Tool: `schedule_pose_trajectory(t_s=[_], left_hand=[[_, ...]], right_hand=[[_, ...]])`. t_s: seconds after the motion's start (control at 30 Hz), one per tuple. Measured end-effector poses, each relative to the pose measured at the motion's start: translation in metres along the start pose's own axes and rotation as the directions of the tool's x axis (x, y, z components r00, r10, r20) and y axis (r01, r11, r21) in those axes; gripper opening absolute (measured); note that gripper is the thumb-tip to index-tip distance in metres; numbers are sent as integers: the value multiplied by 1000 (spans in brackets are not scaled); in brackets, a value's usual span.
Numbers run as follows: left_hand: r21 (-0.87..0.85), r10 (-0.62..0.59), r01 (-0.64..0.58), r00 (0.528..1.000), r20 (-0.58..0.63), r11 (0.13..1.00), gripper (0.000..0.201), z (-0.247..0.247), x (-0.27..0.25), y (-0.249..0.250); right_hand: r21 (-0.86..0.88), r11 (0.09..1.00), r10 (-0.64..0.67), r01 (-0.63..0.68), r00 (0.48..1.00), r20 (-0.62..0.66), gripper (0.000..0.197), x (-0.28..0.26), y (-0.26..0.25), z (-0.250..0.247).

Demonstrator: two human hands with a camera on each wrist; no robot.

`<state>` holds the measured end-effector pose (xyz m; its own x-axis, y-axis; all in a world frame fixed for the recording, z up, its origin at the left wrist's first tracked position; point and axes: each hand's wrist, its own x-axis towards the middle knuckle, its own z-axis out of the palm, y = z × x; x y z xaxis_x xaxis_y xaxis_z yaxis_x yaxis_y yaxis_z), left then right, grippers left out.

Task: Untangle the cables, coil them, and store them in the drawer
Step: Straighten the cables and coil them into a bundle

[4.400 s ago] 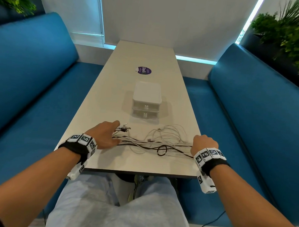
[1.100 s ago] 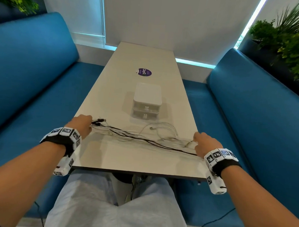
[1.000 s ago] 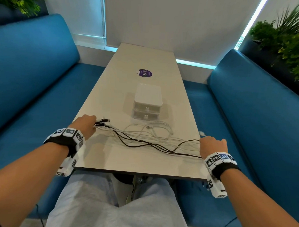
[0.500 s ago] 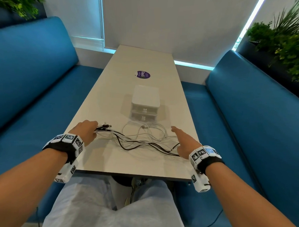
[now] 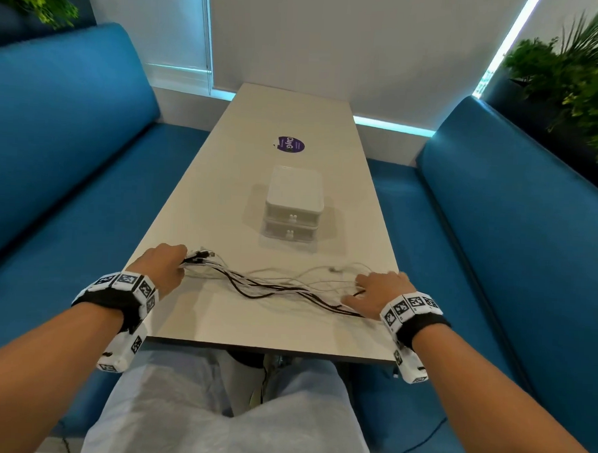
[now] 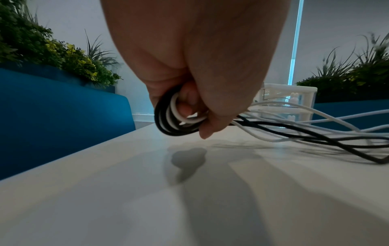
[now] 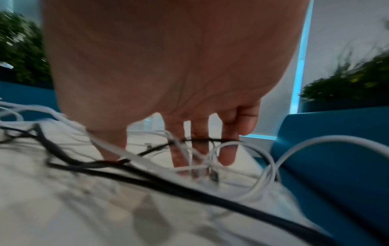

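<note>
Comparing the head view with the frames before it: the right hand [image 5: 378, 293], which half a second ago was lifted with fingers pointing over the table, is now down on the right end of the cable bundle [image 5: 281, 282], fingers spread and flat. The left hand [image 5: 162, 266] is unchanged, gripping the bunched plug ends near the table's left edge. The black and white cables, pulled nearly taut a second ago, lie slack again between the hands on the table [image 5: 252, 320]. Judgement: the stretch did not separate them; the task remains at the untangling step, nothing coiled, nothing stored. The small white two-drawer organiser [image 5: 293, 210] stands beyond the cables, both drawers closed. Legible writing: a round purple sticker [image 5: 291, 144] reads roughly "ClayG"; smaller print cannot be read. Both wrist bands carry black-and-white coded markers.

Left wrist view: the left hand [image 6: 195, 66] is closed on looped black and white cable turns [image 6: 174, 118], lifted just off the table. The strands run off to the right. The organiser [image 6: 294, 99] shows bunny-shaped knobs. No writing.

Right wrist view, blurred: the right hand's fingers [image 7: 227, 149] are extended, threaded down among white and black strands [image 7: 147, 176], pinching nothing. A connector plug [image 7: 213, 174] lies by the fingertips. No writing.
</note>
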<state>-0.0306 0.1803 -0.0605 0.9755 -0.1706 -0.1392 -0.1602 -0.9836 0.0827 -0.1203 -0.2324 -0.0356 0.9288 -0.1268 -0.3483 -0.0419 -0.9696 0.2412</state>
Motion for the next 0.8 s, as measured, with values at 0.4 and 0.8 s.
schedule_pose_trajectory(t_s=[0.4, 0.8], left_hand=[[-174, 66, -73, 997, -48, 982, 6, -20, 3, 39], [-672, 197, -220, 974, -111, 707, 22, -68, -12, 99]], right_hand=[[125, 972, 191, -199, 979, 73, 60, -28, 59, 27], [191, 979, -2, 77, 931, -366, 49, -25, 8, -11]])
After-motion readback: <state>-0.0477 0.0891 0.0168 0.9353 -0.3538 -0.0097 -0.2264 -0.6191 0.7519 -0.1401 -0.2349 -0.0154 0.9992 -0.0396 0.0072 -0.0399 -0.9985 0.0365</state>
